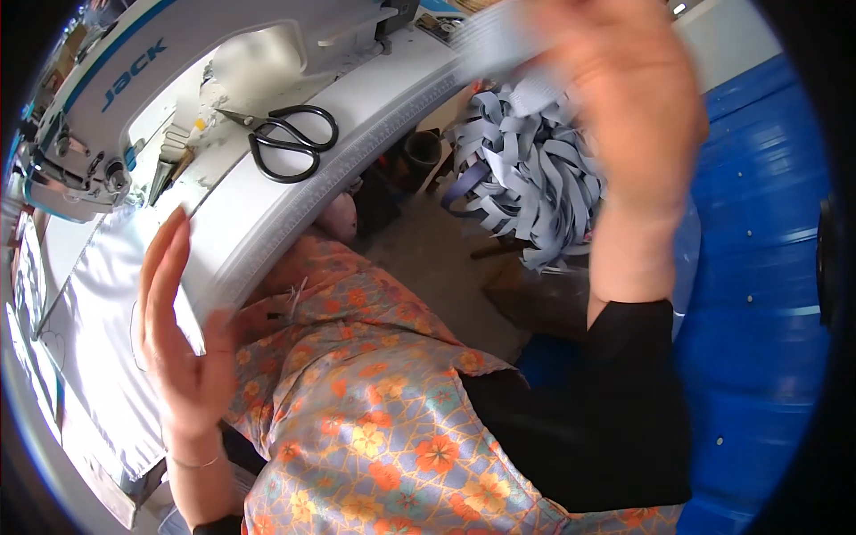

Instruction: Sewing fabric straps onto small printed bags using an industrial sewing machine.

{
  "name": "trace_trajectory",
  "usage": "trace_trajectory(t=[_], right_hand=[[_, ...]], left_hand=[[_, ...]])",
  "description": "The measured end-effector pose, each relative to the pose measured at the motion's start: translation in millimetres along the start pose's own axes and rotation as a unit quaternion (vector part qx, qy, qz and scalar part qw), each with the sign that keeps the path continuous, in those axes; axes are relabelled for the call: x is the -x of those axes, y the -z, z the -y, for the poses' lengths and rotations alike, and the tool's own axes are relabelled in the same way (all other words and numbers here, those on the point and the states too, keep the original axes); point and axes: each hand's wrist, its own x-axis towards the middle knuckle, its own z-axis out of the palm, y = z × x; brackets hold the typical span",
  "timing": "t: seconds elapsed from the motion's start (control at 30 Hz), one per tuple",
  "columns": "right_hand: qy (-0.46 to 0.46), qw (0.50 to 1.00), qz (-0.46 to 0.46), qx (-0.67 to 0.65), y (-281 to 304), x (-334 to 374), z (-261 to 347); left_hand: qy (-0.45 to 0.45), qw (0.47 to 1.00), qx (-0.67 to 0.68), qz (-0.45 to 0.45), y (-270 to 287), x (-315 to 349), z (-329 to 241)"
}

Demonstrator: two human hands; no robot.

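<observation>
At the left, my left hand [183,357] is raised beside the near edge of the sewing table, fingers stretched up and thumb apart, with nothing in it. White cloth [98,357] hangs over the table's left end close to that hand. My right hand [637,98] is up at the top right, blurred by motion. Its bent fingers are on a pale grey fabric strip [499,40], also smeared. Below that hand lies a heap of grey fabric strips [535,169]. Black-handled scissors [292,143] rest on the table, nearer the machine than either hand.
A white sewing machine [169,53] stands across the far left of the table. A ruler strip [357,138] runs along the table's front edge. Blue panelling [758,232] fills the right side. A floral apron [374,428] covers my lap, and a dark cup [422,149] sits beneath the edge.
</observation>
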Motion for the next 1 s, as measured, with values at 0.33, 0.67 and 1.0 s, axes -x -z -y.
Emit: trace_trajectory(t=[0.33,0.67,1.0], right_hand=[[0.129,0.920,0.263,-0.262,-106.7,-34.5,19.2],[-0.121,0.838,0.306,-0.435,-268.0,-61.8,16.3],[-0.145,0.900,0.310,-0.271,-367.3,-86.3,29.3]], left_hand=[[0.239,0.918,0.302,-0.088,59.4,21.3,9.7],[0.315,0.879,-0.327,-0.145,208.8,87.6,80.6],[0.136,0.922,-0.355,-0.071,84.8,46.9,143.7]])
